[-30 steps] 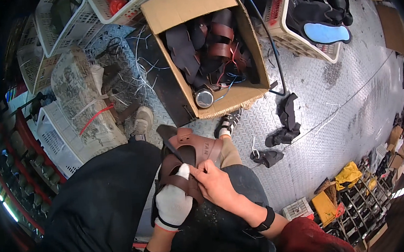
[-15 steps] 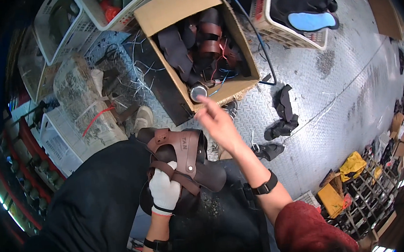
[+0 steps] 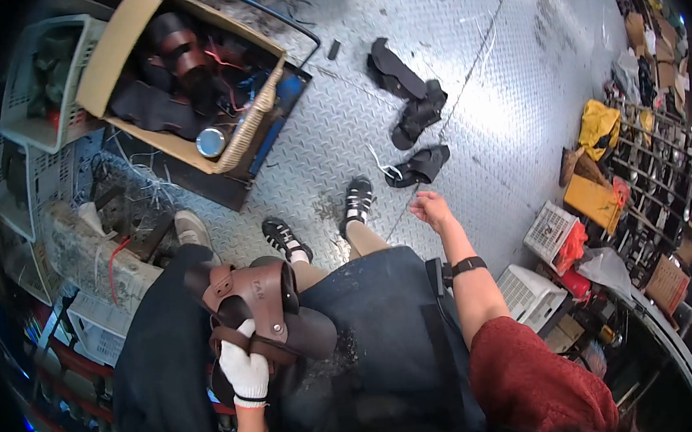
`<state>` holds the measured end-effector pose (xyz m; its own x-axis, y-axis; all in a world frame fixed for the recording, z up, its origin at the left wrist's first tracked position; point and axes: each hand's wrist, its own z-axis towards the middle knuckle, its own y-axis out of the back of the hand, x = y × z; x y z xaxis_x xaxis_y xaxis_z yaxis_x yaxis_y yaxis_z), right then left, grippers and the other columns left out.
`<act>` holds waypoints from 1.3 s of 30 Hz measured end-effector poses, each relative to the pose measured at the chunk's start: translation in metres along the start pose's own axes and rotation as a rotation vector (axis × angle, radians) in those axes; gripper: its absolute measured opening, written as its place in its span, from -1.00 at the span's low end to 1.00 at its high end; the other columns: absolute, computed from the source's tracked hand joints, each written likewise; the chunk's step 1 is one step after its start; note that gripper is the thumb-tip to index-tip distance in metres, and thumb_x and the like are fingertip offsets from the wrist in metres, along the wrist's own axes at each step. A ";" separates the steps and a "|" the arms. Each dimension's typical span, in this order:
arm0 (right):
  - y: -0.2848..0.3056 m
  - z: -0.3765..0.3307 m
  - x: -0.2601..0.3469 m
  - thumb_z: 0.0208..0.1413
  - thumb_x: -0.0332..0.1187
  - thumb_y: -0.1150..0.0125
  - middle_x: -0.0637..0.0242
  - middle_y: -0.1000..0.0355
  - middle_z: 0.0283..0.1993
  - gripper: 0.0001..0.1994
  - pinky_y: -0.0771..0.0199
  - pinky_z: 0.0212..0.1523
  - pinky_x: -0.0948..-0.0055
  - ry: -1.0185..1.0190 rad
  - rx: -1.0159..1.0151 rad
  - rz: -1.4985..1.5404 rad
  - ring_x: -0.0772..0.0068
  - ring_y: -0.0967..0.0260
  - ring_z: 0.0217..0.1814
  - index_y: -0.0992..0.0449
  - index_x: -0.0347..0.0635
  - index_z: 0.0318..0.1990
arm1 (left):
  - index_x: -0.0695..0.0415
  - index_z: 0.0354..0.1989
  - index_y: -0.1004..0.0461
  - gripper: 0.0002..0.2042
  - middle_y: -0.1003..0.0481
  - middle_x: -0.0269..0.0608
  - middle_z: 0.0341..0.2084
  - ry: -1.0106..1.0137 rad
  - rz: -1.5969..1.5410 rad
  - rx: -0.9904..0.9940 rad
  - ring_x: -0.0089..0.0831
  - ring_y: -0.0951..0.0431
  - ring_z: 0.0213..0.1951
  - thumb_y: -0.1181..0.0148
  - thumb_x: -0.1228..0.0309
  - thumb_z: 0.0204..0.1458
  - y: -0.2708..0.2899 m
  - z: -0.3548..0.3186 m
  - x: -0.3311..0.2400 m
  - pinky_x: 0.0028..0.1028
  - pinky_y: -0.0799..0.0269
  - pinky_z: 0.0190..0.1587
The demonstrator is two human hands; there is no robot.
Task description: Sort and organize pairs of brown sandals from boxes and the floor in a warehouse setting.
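My left hand (image 3: 247,371), in a white glove, grips a brown leather sandal upper (image 3: 257,304) with straps and rivets, held on my lap over a dark apron (image 3: 373,337). My right hand (image 3: 430,208) is bare, stretched out to the right above the metal floor with fingers loosely curled and nothing in it. A black band sits on that wrist. Three black leather pieces (image 3: 413,119) lie on the floor beyond my right hand. My sandalled feet (image 3: 321,216) show below my knees.
A cardboard box (image 3: 129,37) holding dark and brown leather pieces and a round tin stands at the upper left. Plastic crates (image 3: 30,87) and clutter line the left side. Yellow bags, a white crate (image 3: 551,231) and racks stand at the right on the chequer-plate floor (image 3: 481,64).
My right hand left the sandal upper, reached toward the box, then swung out to the right over the floor. The view turned right. My left hand kept hold of the upper.
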<state>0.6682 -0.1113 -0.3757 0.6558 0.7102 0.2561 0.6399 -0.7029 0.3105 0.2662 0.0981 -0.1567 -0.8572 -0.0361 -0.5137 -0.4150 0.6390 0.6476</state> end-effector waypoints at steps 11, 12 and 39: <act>0.021 0.255 -0.096 -0.05 -0.06 -0.30 0.25 -0.33 -0.11 -0.44 -0.43 -0.17 0.38 -0.287 -0.226 1.066 0.30 -0.32 -0.15 -0.26 -0.26 -0.04 | 0.23 -0.20 -0.50 -0.69 -0.50 -0.01 -0.30 0.028 0.042 0.070 -0.18 -0.52 -0.23 -0.10 0.68 -0.20 -0.107 0.025 -0.040 -0.35 -0.39 -0.13; 0.019 0.268 -0.091 -0.07 -0.04 -0.31 0.28 -0.30 -0.09 -0.40 -0.41 -0.14 0.38 -0.299 -0.231 1.162 0.30 -0.29 -0.12 -0.24 -0.25 -0.01 | 0.24 -0.20 -0.50 -0.68 -0.50 0.01 -0.28 -0.050 0.117 0.107 -0.13 -0.52 -0.21 -0.11 0.68 -0.22 -0.111 0.031 -0.048 -0.34 -0.39 -0.12; -0.029 0.324 0.145 -0.15 0.36 0.01 0.03 -0.45 -0.08 -0.30 -0.35 -0.02 0.17 0.401 -0.483 -1.158 -0.04 -0.40 -0.03 -0.53 -0.07 -0.10 | 0.28 -0.02 -0.30 -0.73 -0.40 -0.11 -0.11 0.338 -0.437 0.166 -0.28 -0.45 -0.10 0.06 0.53 0.09 -0.130 0.163 -0.183 -0.31 -0.41 -0.01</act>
<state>0.8743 -0.0006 -0.6447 -0.3885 0.9090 -0.1512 0.4863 0.3416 0.8043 0.5270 0.1466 -0.2382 -0.6779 -0.5499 -0.4879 -0.7227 0.6203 0.3049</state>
